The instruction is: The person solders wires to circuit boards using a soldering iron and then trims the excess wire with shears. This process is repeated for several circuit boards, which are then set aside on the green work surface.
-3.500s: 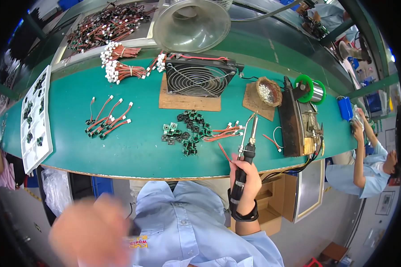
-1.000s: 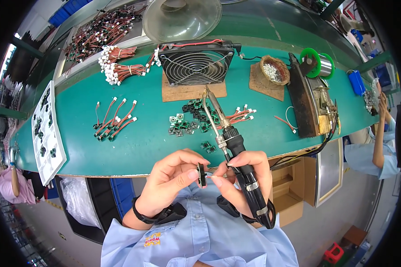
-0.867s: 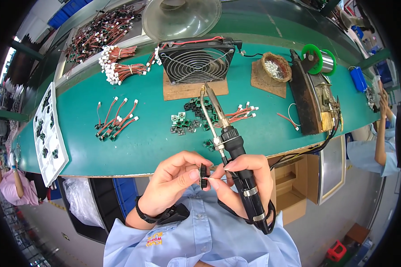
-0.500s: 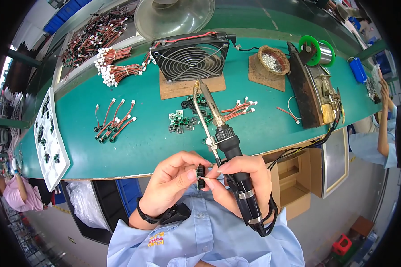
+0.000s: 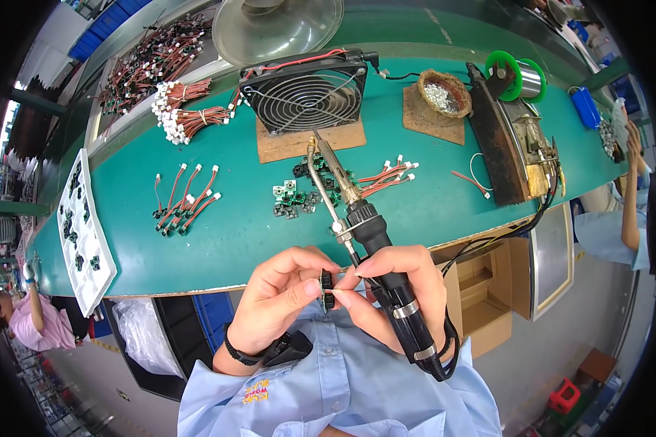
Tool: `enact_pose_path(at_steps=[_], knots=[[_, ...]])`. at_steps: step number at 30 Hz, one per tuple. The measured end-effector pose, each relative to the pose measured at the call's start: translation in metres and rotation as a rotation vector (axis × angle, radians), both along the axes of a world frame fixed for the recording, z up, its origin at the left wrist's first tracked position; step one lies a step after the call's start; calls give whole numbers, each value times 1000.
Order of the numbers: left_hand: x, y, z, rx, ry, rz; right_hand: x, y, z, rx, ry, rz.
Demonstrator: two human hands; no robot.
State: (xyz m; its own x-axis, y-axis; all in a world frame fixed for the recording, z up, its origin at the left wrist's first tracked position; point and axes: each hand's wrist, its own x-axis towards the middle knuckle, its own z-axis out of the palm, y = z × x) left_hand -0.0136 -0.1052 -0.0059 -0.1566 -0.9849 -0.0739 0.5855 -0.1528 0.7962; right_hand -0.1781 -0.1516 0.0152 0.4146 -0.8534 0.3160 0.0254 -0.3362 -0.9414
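Observation:
In front of my chest, my left hand (image 5: pixel 280 295) pinches a small circuit board with a black housing (image 5: pixel 327 290) between thumb and fingertips. My right hand (image 5: pixel 415 280) is wrapped round a soldering iron (image 5: pixel 372 231) with a metal feed tube (image 5: pixel 322 188) alongside, its tip pointing up and away. The right thumb and a fingertip also pinch a thin wire (image 5: pixel 336 291) at the board; its far end is hidden. Beyond the iron lie several loose small boards (image 5: pixel 290 197) and red-brown wires with white plugs (image 5: pixel 386 178).
A black fan (image 5: pixel 306 98) stands behind the boards. Wired boards (image 5: pixel 186 211) and a white tray (image 5: pixel 98 273) lie left; bundled wires (image 5: pixel 189 124) lie further back. At right are a bowl of metal bits (image 5: pixel 441 98), a solder spool (image 5: pixel 530 81) and an iron holder (image 5: pixel 499 138). A co-worker's arm (image 5: pixel 630 204) shows far right.
The iron's tip has shifted slightly left, and the black-housed board has turned a little in my left fingers. Both hands keep their grips; the whole view has shifted slightly.

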Motion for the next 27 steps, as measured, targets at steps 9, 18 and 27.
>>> enact_pose_path(at_steps=[9,18,27], knots=[[4,-3,0,6,21,-49,-4,-7,2,31,-14,22],[6,-7,3,-5,-11,-100,-12,-13,1,28,57,94],[-4,-14,5,66,-170,82,-24,-17,-15,-327,244,-247]])
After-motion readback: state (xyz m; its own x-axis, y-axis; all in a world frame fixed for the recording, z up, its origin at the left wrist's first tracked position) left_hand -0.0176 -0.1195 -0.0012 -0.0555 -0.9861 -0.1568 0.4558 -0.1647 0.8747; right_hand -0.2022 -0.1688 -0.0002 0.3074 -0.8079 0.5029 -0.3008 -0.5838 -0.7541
